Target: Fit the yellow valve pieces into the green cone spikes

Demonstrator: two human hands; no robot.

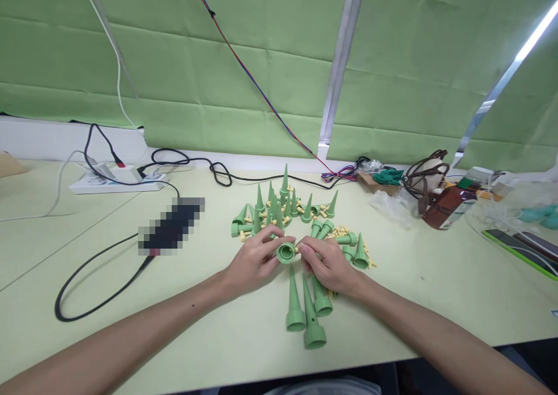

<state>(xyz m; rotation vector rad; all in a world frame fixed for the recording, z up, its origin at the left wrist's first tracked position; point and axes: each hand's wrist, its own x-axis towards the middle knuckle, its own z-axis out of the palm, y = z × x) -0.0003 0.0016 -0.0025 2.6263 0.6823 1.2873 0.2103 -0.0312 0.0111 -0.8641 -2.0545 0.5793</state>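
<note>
My left hand [257,257] grips a green plastic plant watering spike [286,252], its round open end turned toward me. At the spike's right side, my right hand [326,261] pinches a small yellow valve piece [297,250], mostly covered by the fingers; whether it sits inside the spike's side hole, I cannot tell. Just below my hands lie loose green spikes [295,308], one showing a side hole. Beyond them stands a cluster of spikes [285,186], several with yellow pieces at their sides. Loose yellow valve pieces [342,231] are heaped beside my right hand among more spikes.
At left are a white power strip [117,183] and a pixelated dark device [174,226] with a looping black cable [58,302]. On the right stand a brown bottle [449,206], a crumpled plastic bag [394,206] and a green-edged phone [518,252]. The table's front edge [261,377] is near me.
</note>
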